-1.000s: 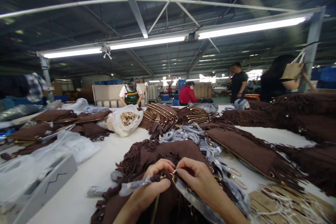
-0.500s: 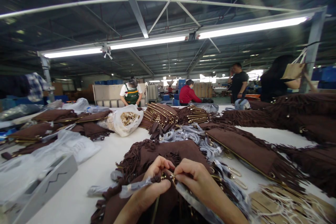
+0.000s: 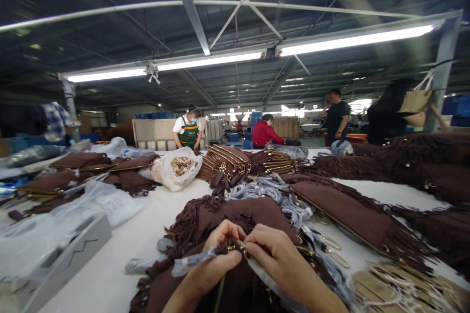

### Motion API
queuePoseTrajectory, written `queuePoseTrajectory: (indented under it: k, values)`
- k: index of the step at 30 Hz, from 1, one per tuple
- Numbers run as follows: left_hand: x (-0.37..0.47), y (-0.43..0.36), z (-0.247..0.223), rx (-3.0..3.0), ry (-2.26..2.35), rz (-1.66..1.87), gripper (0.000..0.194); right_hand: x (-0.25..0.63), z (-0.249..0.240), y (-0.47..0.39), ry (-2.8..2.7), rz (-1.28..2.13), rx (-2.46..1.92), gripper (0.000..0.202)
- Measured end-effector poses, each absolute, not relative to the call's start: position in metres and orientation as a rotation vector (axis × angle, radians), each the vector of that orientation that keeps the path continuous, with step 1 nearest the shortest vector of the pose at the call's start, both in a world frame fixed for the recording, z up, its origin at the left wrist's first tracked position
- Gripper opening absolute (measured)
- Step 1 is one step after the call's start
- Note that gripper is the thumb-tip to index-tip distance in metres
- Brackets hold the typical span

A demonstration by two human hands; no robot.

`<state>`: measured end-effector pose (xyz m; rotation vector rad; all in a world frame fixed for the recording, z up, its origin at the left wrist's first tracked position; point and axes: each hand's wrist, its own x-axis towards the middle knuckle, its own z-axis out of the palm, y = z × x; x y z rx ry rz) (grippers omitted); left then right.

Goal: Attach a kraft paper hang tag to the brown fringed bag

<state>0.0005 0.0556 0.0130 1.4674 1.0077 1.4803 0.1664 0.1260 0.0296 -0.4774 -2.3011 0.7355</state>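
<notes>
At far left lies a grey tray (image 3: 69,259) on the white table (image 3: 147,225), with clear plastic bags (image 3: 99,203) behind it. A white bag (image 3: 179,166) of fittings stands further back, beside a stack of brown pouches (image 3: 223,161).

At bottom centre we work on the fringed bag (image 3: 235,215), which lies on the table directly before us. Our left hand (image 3: 216,266) is closed in a pinch on the bag's edge, next to a small gold ring (image 3: 232,246), with a strip of clear film (image 3: 191,264) under the thumb. Our right hand (image 3: 279,259) pinches shut at the same ring from the other side; fingertips of both hands nearly touch. Exactly what the right fingertips grip is too small to tell.

For good work at this fitting, we judge:
- Hold the suede taut with the left hand, so that the ring stays exposed.
- Keep the fringe clear of the metal.
- Work with fingertips only; the part is small.

To the right lie grey wrapping strips (image 3: 293,210), a flat brown bag (image 3: 345,215) and tan tags (image 3: 404,288). Other persons stand well apart in the background.
</notes>
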Motion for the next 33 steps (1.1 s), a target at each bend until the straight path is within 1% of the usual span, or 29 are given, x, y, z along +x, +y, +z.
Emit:
queuePoseTrajectory:
  k: [3, 6, 10, 12, 15, 17, 18, 20, 23, 25, 28, 31, 33]
  values:
    - [0.001, 0.057, 0.011, 1.430, 0.974, 1.489, 0.031, 0.165, 0.031, 0.121, -2.319, 0.691, -0.526, 0.009]
    - [0.001, 0.059, 0.010, 1.437, 0.966, 1.497, 0.030, 0.164, 0.028, 0.121, -2.395, 0.597, -0.517, 0.012]
    - [0.002, 0.060, 0.009, 1.417, 0.963, 1.505, 0.029, 0.161, 0.022, 0.122, -2.483, 0.381, -0.588, 0.018]
    - [0.004, 0.060, 0.009, 1.401, 0.964, 1.497, 0.030, 0.158, 0.016, 0.122, -2.496, 0.257, -0.613, 0.017]
    - [0.005, 0.058, 0.010, 1.422, 0.980, 1.481, 0.030, 0.152, 0.006, 0.123, -2.461, -0.015, -0.633, 0.015]
    - [0.004, 0.058, 0.010, 1.442, 1.005, 1.472, 0.029, 0.149, 0.000, 0.124, -2.432, -0.095, -0.626, 0.018]
    - [0.004, 0.058, 0.009, 1.448, 1.013, 1.474, 0.029, 0.147, -0.002, 0.125, -2.424, -0.061, -0.621, 0.017]
    - [0.003, 0.059, 0.009, 1.452, 1.011, 1.483, 0.029, 0.147, -0.003, 0.126, -2.406, 0.157, -0.613, 0.015]
    - [0.003, 0.057, 0.011, 1.445, 0.989, 1.496, 0.029, 0.153, 0.005, 0.129, -2.302, 0.638, -0.621, 0.024]
    - [0.004, 0.053, 0.016, 1.450, 1.012, 1.449, 0.029, 0.157, 0.013, 0.130, -2.248, 0.841, -0.646, 0.030]
    - [0.003, 0.045, 0.026, 1.452, 1.086, 1.294, 0.037, 0.161, 0.020, 0.130, -2.253, 0.885, -0.682, 0.033]
    - [-0.004, 0.038, 0.032, 1.447, 1.134, 1.162, 0.052, 0.162, 0.021, 0.130, -2.272, 0.816, -0.665, 0.035]
    - [-0.012, 0.037, 0.032, 1.463, 1.087, 1.088, 0.061, 0.164, 0.021, 0.130, -2.280, 0.756, -0.613, 0.035]
